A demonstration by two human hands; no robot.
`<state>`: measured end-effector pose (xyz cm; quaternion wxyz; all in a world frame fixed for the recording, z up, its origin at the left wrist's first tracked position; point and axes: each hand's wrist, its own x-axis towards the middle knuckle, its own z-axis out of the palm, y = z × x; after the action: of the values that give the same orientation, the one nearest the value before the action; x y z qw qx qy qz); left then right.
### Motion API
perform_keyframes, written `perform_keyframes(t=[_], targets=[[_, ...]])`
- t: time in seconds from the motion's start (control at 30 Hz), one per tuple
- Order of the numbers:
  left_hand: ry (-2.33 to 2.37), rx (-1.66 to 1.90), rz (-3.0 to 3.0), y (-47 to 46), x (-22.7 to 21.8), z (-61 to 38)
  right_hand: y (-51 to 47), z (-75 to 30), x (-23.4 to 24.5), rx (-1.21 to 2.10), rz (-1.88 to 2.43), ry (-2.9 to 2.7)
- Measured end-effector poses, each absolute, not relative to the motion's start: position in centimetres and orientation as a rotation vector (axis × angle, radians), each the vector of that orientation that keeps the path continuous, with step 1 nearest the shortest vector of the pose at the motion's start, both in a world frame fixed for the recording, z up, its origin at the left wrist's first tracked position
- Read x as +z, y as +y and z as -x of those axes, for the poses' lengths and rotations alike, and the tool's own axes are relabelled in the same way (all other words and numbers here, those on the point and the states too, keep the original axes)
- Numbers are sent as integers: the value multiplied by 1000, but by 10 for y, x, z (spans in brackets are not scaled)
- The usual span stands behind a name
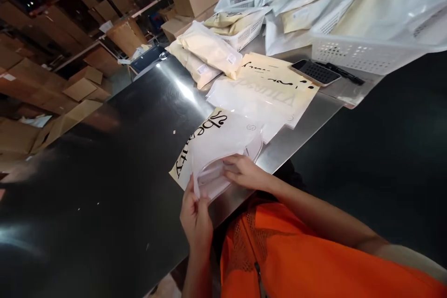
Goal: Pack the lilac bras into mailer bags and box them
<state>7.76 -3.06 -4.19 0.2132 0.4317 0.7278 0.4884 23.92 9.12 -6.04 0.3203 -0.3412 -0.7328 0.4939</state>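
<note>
A white plastic mailing bag (225, 139) lies near the front edge of the metal table, its mouth gaping toward me. My left hand (197, 216) pinches the bag's near left corner between thumb and fingers. At the right side of the mouth, my right hand (246, 172) is bent around the edge, with its fingertips at the opening. Beneath the bag shows a cream sheet or bag with black "beauty" lettering (179, 160). Further right lie a stack of flat white bags (237, 100) and a cream bag with black print (270, 72).
Two filled, pale mailing bags (209, 51) rest at the back. White perforated baskets (349, 56) hold more packages. A phone (314, 72) and a black marker (344, 73) lie at the right. Cardboard boxes (84, 84) stand beyond the metal table (115, 177).
</note>
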Motion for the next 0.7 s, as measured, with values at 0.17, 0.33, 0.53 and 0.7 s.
perform_keyframes(t=[0.17, 0.33, 0.53, 0.7], targets=[[1994, 1374, -1509, -29, -44, -75, 84, -275, -88, 949, 903, -2220], [1883, 1119, -2065, -46, -61, -80, 76, -263, -83, 898, 482, -2389], [2221, 1211, -1215, -89, -65, -58, 65, -266, -62, 744, 846, -2287], [1595, 1034, -542, -94, -70, -67, 29, -252, -57, 1510, 856, -2527]])
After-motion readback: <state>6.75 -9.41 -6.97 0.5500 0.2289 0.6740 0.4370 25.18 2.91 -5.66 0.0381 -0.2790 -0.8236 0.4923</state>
